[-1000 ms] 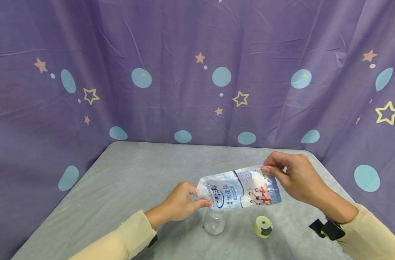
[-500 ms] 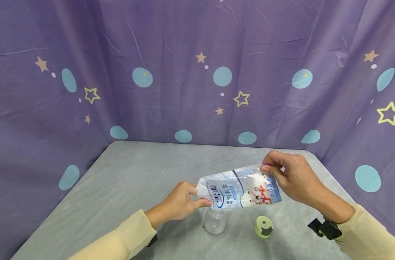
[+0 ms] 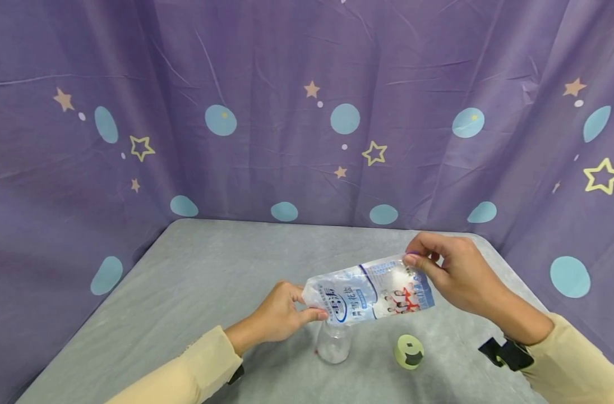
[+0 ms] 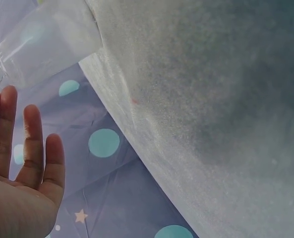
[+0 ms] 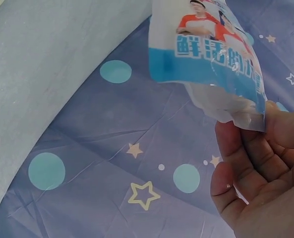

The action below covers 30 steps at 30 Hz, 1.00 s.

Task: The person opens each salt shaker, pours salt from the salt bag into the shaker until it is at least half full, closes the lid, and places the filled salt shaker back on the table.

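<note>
A soft plastic bag of salt, white and blue with printed figures, hangs tilted between both hands, its right end higher. My left hand pinches its lower left end between thumb and fingers. The upper right corner is pinched by my right hand. Under the bag's left end stands a clear jar; the bag hides its mouth. In the left wrist view, the other fingers extend beside the jar's threaded neck. The right wrist view shows the bag's blue-banded end.
A light green round lid lies on the grey table, right of the jar. A small red speck marks the tabletop close to the jar. Behind the table hangs a purple curtain with stars and dots.
My right hand has shifted slightly up and left, lifting the bag's right end a little. My left hand has barely moved; the jar and lid stay where they were.
</note>
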{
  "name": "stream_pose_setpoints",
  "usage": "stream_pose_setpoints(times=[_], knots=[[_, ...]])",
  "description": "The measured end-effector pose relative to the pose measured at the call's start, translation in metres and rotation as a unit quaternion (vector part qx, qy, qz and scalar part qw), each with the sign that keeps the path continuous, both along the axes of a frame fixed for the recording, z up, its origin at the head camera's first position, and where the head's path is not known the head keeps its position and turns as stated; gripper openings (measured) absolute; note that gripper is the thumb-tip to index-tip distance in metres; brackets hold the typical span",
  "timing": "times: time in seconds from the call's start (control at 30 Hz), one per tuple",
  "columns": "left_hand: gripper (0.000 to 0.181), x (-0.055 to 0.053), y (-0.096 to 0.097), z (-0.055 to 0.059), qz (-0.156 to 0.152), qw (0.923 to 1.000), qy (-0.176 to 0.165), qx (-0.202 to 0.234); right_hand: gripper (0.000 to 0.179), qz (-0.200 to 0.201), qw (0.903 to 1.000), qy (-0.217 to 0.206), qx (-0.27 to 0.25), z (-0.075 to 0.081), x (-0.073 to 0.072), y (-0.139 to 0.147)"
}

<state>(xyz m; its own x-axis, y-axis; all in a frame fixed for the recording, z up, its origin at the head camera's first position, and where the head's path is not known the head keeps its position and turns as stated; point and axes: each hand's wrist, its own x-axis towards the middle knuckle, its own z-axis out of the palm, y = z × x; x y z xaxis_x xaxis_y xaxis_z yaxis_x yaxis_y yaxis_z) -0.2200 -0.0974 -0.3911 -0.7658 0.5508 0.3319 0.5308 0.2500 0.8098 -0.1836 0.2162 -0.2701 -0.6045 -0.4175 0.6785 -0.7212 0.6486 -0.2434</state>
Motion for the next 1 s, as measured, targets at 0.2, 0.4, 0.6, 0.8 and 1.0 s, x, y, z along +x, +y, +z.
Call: stream_pose_setpoints(times=[0.2, 0.4, 0.6, 0.8, 1.0], knots=[[0.01, 0.001, -0.001, 0.0, 0.001, 1.0, 0.002, 0.005, 0.026, -0.004, 0.9999, -0.009, 0.002, 0.005, 0.002, -0.004], [0.012, 0.001, -0.001, -0.001, -0.007, 0.9999, -0.002, 0.009, 0.025, -0.01, 0.9998, -0.01, 0.011, 0.009, 0.004, -0.008], [0.014, 0.002, 0.0, -0.002, -0.006, 0.9999, 0.0, 0.009, 0.025, -0.012, 0.9997, -0.01, 0.017, 0.011, 0.004, -0.009], [0.013, 0.002, 0.0, -0.002, -0.002, 1.0, 0.0, 0.007, 0.025, -0.006, 0.9998, -0.005, 0.019, 0.012, 0.004, -0.009], [0.014, 0.002, 0.001, -0.001, 0.0, 0.9999, -0.009, 0.007, 0.024, -0.002, 0.9997, -0.008, 0.022, 0.014, 0.004, -0.01]])
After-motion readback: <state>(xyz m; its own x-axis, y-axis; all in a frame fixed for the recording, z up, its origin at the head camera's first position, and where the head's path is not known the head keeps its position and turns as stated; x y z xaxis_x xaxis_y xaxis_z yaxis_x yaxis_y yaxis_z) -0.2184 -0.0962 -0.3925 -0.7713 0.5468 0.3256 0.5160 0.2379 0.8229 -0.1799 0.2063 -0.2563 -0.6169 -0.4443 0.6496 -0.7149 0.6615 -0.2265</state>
